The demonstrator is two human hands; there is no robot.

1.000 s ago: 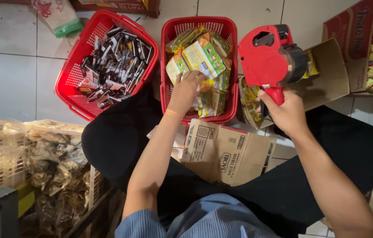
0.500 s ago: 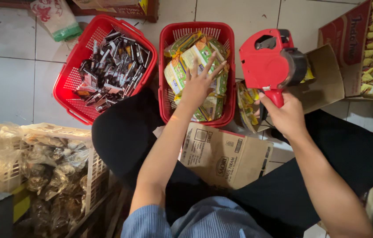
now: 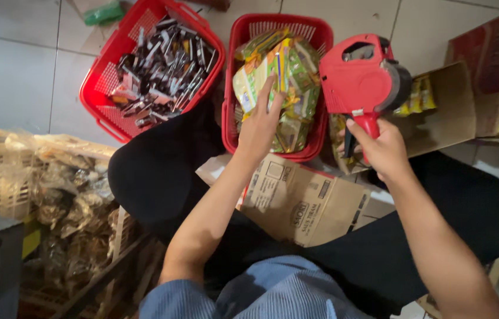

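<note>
Green and yellow plastic snack packets (image 3: 279, 77) fill the middle red basket (image 3: 314, 29); the left hand (image 3: 259, 127) rests on the top one. Small dark foil sachets (image 3: 164, 65) pile in the left red basket (image 3: 99, 88). A flattened brown cardboard box (image 3: 302, 204) lies across the lap. Yellow packets (image 3: 420, 97) sit in an open brown carton (image 3: 444, 118) at right.
</note>
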